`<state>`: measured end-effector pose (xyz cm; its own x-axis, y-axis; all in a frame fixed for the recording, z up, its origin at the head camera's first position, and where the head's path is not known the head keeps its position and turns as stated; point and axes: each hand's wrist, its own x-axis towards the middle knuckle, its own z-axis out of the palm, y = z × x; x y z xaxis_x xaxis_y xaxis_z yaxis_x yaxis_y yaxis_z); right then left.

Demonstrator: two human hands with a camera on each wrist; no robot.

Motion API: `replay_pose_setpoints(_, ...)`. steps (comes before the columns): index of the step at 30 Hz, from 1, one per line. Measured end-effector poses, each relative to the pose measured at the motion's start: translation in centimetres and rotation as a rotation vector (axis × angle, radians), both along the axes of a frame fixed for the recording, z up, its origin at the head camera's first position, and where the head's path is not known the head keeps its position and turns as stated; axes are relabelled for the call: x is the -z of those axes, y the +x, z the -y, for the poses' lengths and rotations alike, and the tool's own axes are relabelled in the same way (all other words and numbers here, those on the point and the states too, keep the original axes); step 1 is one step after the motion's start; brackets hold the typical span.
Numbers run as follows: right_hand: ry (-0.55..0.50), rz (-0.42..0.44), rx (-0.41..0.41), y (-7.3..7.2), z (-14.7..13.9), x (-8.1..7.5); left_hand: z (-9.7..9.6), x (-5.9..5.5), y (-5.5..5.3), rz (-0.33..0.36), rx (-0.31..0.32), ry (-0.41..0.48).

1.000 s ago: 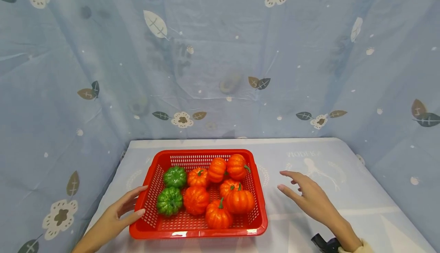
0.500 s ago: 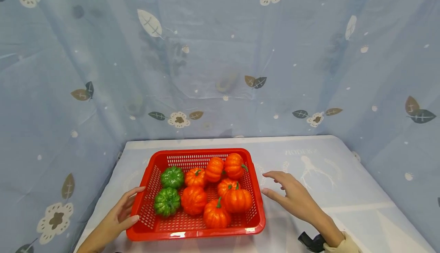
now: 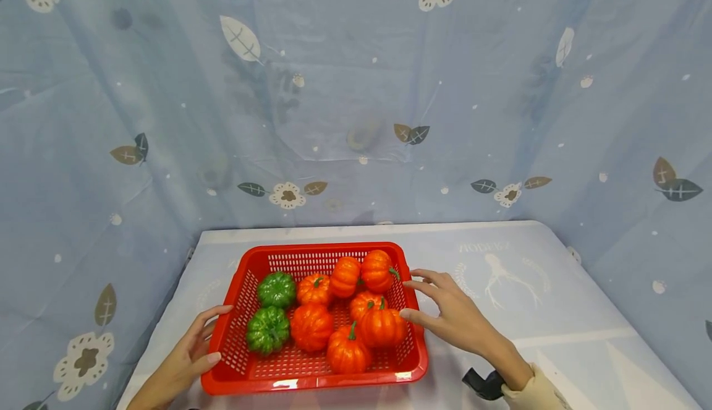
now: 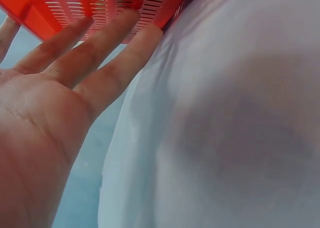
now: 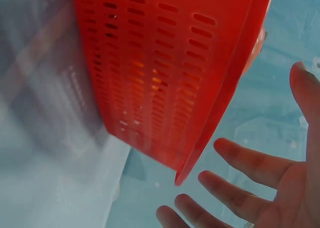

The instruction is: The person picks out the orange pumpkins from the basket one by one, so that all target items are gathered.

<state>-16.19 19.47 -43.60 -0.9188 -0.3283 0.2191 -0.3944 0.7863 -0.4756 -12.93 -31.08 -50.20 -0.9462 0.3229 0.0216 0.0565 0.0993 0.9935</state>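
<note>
A red plastic basket point(image 3: 289, 385) with slotted walls stands on the table. It holds two green pumpkins, one point(image 3: 277, 289) behind the other point(image 3: 267, 329), and several orange pumpkins point(image 3: 348, 349). At the basket's left side is my left hand point(image 3: 183, 354), thumb by the rim; in the left wrist view its straight fingers point(image 4: 102, 48) reach the slotted wall. Close to the right rim, my right hand point(image 3: 456, 314) has its fingers spread and relaxed. In the right wrist view those fingers point(image 5: 255, 163) appear beside the rim, a gap showing between; neither hand holds a thing.
A pale printed cloth point(image 3: 506, 274) covers the table under the basket. Blue patterned curtains point(image 3: 334, 88) rise behind the table and along both sides. A black device point(image 3: 484, 384) sits at the right wrist, near a cream sleeve point(image 3: 534, 391).
My right hand has moved left, from over the table to the basket's right rim. The left hand keeps its place at the left side. The head view has shifted slightly.
</note>
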Motion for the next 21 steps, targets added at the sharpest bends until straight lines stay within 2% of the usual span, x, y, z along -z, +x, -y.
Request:
replay_pose_setpoints(3,0.024,0.029,-0.024,-0.2,0.7,-0.3,0.1,0.1,0.0,0.009,0.011,0.025)
replay_pose_setpoints(6,0.043,0.039,-0.067,-0.5,1.2,-0.5,0.1,0.1,0.0,0.030,-0.005,0.013)
replay_pose_setpoints(10,0.091,-0.002,-0.148,-0.8,1.9,-0.5,0.0,0.0,0.0,0.029,-0.022,-0.011)
replay_pose_setpoints(14,0.152,-0.041,-0.208,-1.0,2.4,-0.4,0.1,-0.1,0.0,-0.004,-0.011,-0.013)
replay_pose_setpoints(18,0.164,-0.035,-0.234,-1.0,2.6,-0.3,0.0,-0.3,0.0,0.015,-0.028,-0.016)
replay_pose_setpoints(21,0.159,-0.024,-0.259,-0.8,2.7,-0.4,-0.2,-0.5,0.1,0.054,-0.053,-0.027)
